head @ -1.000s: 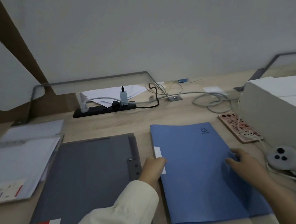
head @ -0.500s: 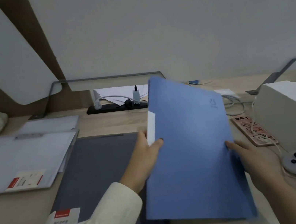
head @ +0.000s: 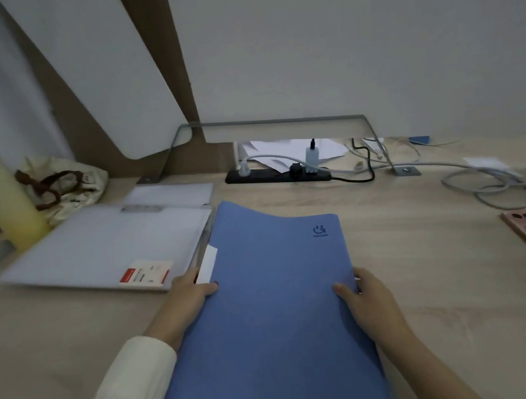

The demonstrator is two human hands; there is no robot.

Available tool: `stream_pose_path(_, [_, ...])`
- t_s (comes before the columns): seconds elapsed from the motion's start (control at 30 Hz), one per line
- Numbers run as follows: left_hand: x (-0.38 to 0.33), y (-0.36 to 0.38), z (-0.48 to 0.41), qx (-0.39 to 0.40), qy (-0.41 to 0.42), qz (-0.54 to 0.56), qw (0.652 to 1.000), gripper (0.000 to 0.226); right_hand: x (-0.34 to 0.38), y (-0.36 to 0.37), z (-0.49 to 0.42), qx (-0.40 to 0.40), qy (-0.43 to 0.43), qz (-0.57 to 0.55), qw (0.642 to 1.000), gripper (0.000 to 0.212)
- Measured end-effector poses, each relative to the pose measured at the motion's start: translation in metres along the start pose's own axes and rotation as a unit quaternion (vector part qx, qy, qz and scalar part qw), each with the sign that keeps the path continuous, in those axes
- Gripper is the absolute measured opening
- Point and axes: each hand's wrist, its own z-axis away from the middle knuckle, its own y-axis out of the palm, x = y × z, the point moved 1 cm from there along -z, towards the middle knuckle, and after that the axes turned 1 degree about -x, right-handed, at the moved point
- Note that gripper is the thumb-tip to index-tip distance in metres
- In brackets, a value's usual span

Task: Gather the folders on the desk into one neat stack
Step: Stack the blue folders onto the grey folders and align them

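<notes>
**Blue folder held by both edges, over the stack place**

Holding of the flat blue card folder (head: 272, 317) by both hands: left hand (head: 188, 292) pinching the left edge near a white tab, right hand (head: 368, 299) gripping the right edge, thumb on top. Probably so held to keep it level and square it. Under its near edge, a sliver of something grey, perhaps another folder; hard to tell. Just beside on the left, lying flat on the pale wooden worktop (head: 434, 259), the translucent grey-white plastic folder (head: 108, 246), not yet gathered. Small smiling-face logo printed on blue cover; wording below too small to read. Red-and-white label on grey-white one, unreadable.
</notes>
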Motion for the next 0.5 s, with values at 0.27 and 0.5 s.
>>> stream_pose_path(0.27, [0.015,-0.004,0.002,0.044,0.005,0.038,0.998,0.038,-0.001,0.004,-0.001,-0.029,-0.034,0.131,0.990,0.043])
stream_pose_path(0.5, [0.036,-0.010,0.010,0.110,0.022,0.097,0.989,0.045,0.000,0.000,0.002,-0.055,-0.033,0.249,0.966,0.053])
